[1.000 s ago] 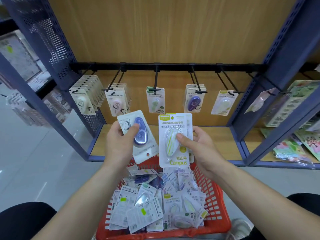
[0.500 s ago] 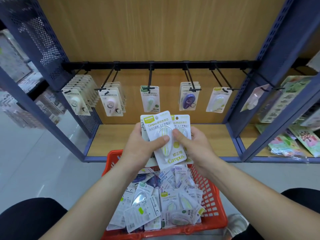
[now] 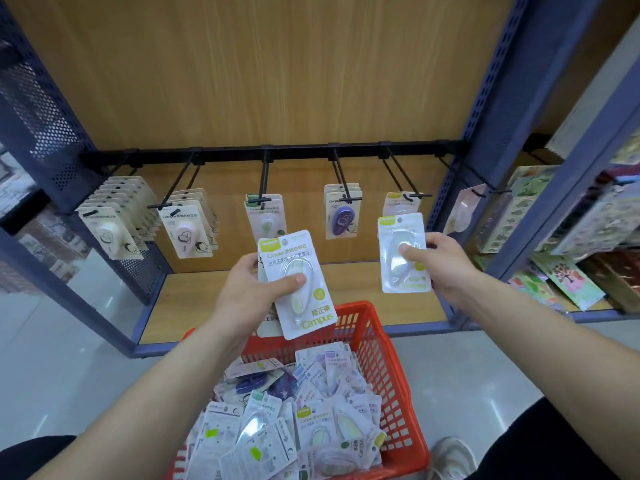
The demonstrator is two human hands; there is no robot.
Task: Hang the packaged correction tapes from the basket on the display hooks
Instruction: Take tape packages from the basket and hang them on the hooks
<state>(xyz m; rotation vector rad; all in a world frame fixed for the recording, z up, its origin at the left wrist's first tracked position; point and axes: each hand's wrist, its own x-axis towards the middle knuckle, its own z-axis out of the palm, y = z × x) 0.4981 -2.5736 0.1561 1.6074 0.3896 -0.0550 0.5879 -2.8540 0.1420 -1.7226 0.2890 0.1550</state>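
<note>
My left hand (image 3: pixel 251 296) grips a small stack of packaged correction tapes, a yellow-green Campus pack (image 3: pixel 298 282) in front, above the red basket (image 3: pixel 381 362). My right hand (image 3: pixel 441 263) holds a single yellow-green pack (image 3: pixel 403 252) up just below the fifth display hook (image 3: pixel 407 183), where one like pack hangs. The basket holds several more loose packs (image 3: pixel 298 420). A black rail (image 3: pixel 277 153) carries the hooks; cream, pink, green and purple packs hang on the others.
Blue perforated uprights (image 3: pixel 498 98) frame the wooden back panel. A wooden shelf (image 3: pixel 194 299) lies under the hooks. To the right another bay holds colourful card packs (image 3: pixel 568 282). A further hook with a pinkish pack (image 3: pixel 464 207) sits at the far right.
My hands were together on the stack; my right hand has pulled one yellow-green pack away and raised it right toward the fifth hook. My left hand keeps the rest.
</note>
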